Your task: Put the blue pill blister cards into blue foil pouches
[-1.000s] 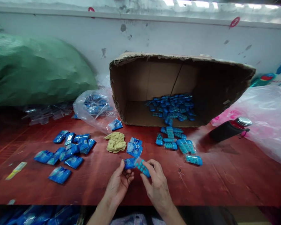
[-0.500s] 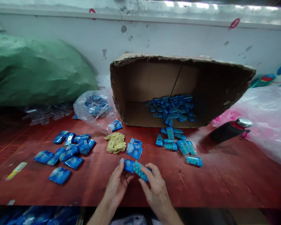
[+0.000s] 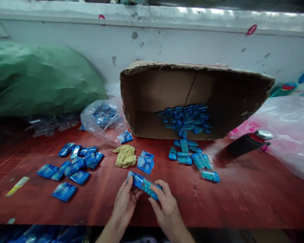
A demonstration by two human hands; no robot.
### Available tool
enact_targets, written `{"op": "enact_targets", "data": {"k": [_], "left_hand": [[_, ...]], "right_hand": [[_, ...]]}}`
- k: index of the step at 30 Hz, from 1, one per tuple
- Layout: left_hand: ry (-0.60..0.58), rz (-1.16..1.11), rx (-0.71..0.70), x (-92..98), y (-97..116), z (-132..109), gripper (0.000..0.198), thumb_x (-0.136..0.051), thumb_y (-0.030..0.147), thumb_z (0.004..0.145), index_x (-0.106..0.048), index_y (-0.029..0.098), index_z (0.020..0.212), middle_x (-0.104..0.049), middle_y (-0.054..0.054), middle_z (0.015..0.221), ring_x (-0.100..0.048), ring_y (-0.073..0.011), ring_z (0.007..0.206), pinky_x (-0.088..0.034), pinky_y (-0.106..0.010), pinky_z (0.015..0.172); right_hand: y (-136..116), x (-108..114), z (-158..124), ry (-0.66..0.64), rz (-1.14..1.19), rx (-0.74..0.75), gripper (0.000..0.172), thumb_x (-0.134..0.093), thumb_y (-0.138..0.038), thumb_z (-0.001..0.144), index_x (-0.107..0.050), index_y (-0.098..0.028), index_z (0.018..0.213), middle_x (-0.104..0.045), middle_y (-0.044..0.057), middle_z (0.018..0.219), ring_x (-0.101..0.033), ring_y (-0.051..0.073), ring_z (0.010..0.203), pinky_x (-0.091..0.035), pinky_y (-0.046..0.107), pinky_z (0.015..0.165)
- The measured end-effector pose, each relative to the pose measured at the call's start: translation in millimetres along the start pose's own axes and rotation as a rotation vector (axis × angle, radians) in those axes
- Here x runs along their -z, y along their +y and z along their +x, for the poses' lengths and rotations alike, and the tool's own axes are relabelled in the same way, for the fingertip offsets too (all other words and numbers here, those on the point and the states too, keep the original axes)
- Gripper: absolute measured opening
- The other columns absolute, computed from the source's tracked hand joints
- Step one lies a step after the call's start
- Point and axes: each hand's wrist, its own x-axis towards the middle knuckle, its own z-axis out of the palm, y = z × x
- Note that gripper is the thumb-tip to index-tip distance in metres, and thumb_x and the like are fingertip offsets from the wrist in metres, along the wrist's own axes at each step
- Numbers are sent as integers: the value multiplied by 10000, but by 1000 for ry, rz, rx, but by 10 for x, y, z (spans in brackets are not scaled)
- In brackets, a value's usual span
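Note:
My left hand (image 3: 126, 199) pinches a shiny blue printed packet (image 3: 137, 180) between thumb and fingers. In my right hand (image 3: 167, 206) is a clear case of blue beads (image 3: 147, 187), gripped along its sides. The case's left end meets the packet's right end, and the two form one tilted strip. Whether the case is inside the packet or only against it, I cannot tell. Just beyond the hands lie flat blue printed cards (image 3: 145, 162) and a crumpled yellow cloth-like piece (image 3: 125, 156).
Several filled blue packets (image 3: 77, 165) lie on the red table (image 3: 103, 206) at left. More bead cases (image 3: 201, 161) spill from a cardboard box (image 3: 147, 125). A black bottle (image 3: 243, 143) stands at right. A clear bag (image 3: 88, 114) and green sack (image 3: 45, 81) are behind.
The bead case and the packet have come into line, with the packet showing longer and less of the beads visible. The view has tilted up slightly.

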Motion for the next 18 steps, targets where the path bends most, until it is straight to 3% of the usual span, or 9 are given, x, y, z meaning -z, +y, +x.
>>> {"op": "enact_targets", "data": {"k": [8, 14, 18], "left_hand": [[-6, -3, 33, 24, -22, 37, 19, -530, 170, 767, -546, 163, 775, -664, -13, 640, -625, -133, 564, -514, -254, 533], [-10, 26, 80, 51, -25, 57, 115, -564, 223, 747, -554, 167, 847, -695, -47, 742, -654, -179, 650, -503, -256, 529], [-38, 29, 113, 29, -62, 40, 141, -559, 256, 752, -553, 156, 852, -698, -77, 751, -657, -188, 686, -506, -265, 566]], "right_hand": [[68, -36, -8, 59, 82, 21, 328, -448, -115, 809, -494, -217, 1117, -493, 98, 1115, -531, 202, 1017, -486, 289, 836], [90, 22, 20, 206, 181, -145, 293, -519, -146, 792, -504, -240, 1069, -494, 72, 1089, -528, 198, 1002, -467, 310, 848], [56, -35, 29, 279, 188, -162, 297, -527, -152, 788, -509, -241, 1071, -498, 69, 1069, -529, 202, 988, -469, 323, 834]]}}
